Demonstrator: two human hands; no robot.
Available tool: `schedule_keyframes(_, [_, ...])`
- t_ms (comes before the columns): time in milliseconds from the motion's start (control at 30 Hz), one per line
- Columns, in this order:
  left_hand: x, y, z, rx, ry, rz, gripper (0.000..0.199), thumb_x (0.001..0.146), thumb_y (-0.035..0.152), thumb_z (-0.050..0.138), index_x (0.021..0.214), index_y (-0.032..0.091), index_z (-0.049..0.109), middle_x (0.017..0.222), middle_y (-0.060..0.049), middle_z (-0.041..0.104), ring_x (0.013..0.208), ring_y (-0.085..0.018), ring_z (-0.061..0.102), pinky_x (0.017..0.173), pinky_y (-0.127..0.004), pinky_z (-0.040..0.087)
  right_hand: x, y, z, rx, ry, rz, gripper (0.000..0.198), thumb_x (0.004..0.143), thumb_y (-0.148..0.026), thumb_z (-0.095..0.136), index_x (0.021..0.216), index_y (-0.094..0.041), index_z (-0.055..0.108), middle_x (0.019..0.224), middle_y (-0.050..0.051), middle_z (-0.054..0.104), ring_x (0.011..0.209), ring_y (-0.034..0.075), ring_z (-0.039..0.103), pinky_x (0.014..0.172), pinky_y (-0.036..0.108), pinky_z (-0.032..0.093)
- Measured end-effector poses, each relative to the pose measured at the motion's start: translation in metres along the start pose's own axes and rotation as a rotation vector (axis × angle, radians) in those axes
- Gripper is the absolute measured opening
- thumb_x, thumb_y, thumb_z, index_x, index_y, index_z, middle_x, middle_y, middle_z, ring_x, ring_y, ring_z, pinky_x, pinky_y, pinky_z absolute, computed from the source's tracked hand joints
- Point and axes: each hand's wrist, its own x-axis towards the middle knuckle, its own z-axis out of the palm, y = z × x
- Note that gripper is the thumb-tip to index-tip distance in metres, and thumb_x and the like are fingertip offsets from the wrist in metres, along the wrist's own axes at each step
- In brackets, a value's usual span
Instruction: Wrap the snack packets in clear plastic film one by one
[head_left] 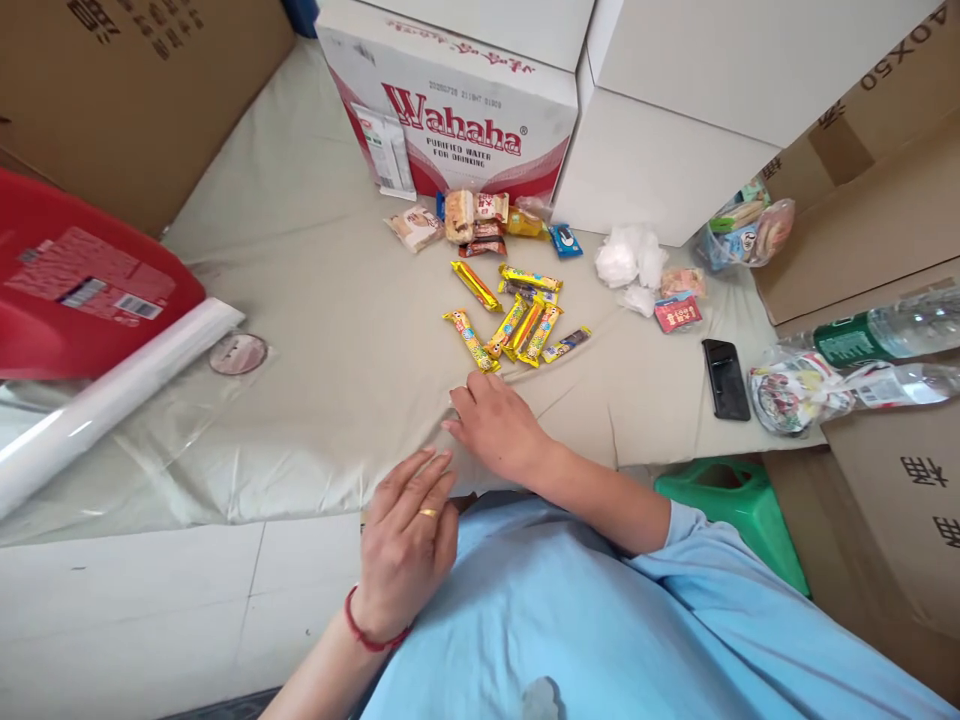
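My left hand (409, 525), with a gold ring and a red wrist cord, rests at the front edge of the covered table (322, 380). Its fingers are stretched out and nothing shows in them. My right hand (499, 425) lies palm down on the cover, fingers slightly bent and apart, holding nothing visible. Just beyond it are several yellow-wrapped snack sticks (536, 330), some piled together. One yellow stick (469, 340) lies nearest my right fingertips, and another (476, 286) lies farther back. A smaller dark-and-yellow packet (567, 344) is at the pile's right.
Behind stand a Wahaba-style water carton (465, 120) marked "Wahaha", white boxes (652, 150) and assorted wrapped snacks (480, 220). On the left are a red jug (90, 270) and a plastic roll (127, 395). Rightward lie white crumpled plastic (630, 258), a phone (726, 380), bottles (862, 335) and a green stool (735, 510).
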Motion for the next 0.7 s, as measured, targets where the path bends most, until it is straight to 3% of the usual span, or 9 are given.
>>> schedule_keyframes(100, [-0.005, -0.012, -0.009, 0.079, 0.058, -0.042, 0.036, 0.085, 0.001, 0.061, 0.116, 0.020, 0.065, 0.115, -0.012, 0.076, 0.130, -0.033, 0.062, 0.101, -0.052, 0.057, -0.007, 0.003, 0.003, -0.043, 0.037, -0.018, 0.043, 0.089, -0.049, 0.077, 0.115, -0.017, 0.063, 0.113, 0.013, 0.059, 0.110, 0.032, 0.053, 0.092, 0.044, 0.050])
schedule_keyframes(233, [-0.002, -0.022, -0.002, 0.119, 0.084, -0.085, 0.028, 0.086, 0.002, 0.061, 0.107, 0.020, 0.067, 0.111, -0.012, 0.076, 0.127, -0.033, 0.064, 0.100, -0.051, 0.056, -0.015, 0.009, 0.000, -0.048, 0.051, 0.036, 0.024, 0.095, -0.030, 0.072, 0.116, -0.019, 0.066, 0.116, 0.014, 0.061, 0.107, 0.031, 0.052, 0.088, 0.044, 0.049])
schedule_keyframes(367, [0.006, -0.027, 0.011, 0.092, 0.096, -0.082, 0.029, 0.086, 0.002, 0.060, 0.107, 0.020, 0.068, 0.112, -0.011, 0.077, 0.127, -0.033, 0.064, 0.101, -0.051, 0.056, -0.031, 0.042, -0.012, 0.196, 0.240, 0.117, 0.020, 0.101, -0.019, 0.056, 0.118, -0.021, 0.067, 0.120, 0.014, 0.065, 0.111, 0.029, 0.057, 0.095, 0.045, 0.050])
schedule_keyframes(433, [0.010, -0.029, 0.017, 0.081, 0.101, -0.078, 0.028, 0.085, 0.002, 0.060, 0.106, 0.020, 0.069, 0.111, -0.011, 0.077, 0.127, -0.032, 0.064, 0.101, -0.051, 0.056, -0.047, 0.079, -0.018, 0.421, 0.386, 0.210, 0.022, 0.101, -0.024, 0.056, 0.120, -0.022, 0.065, 0.118, 0.011, 0.068, 0.108, 0.026, 0.062, 0.095, 0.042, 0.053])
schedule_keyframes(600, [0.014, -0.042, 0.027, 0.091, 0.065, -0.059, 0.025, 0.087, 0.003, 0.058, 0.104, 0.018, 0.069, 0.110, -0.012, 0.076, 0.126, -0.033, 0.064, 0.100, -0.052, 0.057, -0.103, 0.212, -0.025, 0.770, 0.737, 0.661, 0.035, 0.091, -0.046, 0.064, 0.114, -0.020, 0.065, 0.107, 0.007, 0.074, 0.093, 0.022, 0.069, 0.088, 0.040, 0.056])
schedule_keyframes(700, [0.015, -0.048, 0.032, 0.095, 0.044, -0.033, 0.023, 0.088, 0.003, 0.058, 0.103, 0.017, 0.069, 0.109, -0.013, 0.076, 0.125, -0.033, 0.064, 0.100, -0.050, 0.056, -0.122, 0.280, -0.023, 0.768, 0.776, 0.857, 0.039, 0.088, -0.049, 0.058, 0.107, -0.015, 0.066, 0.094, 0.010, 0.074, 0.081, 0.023, 0.068, 0.075, 0.039, 0.056])
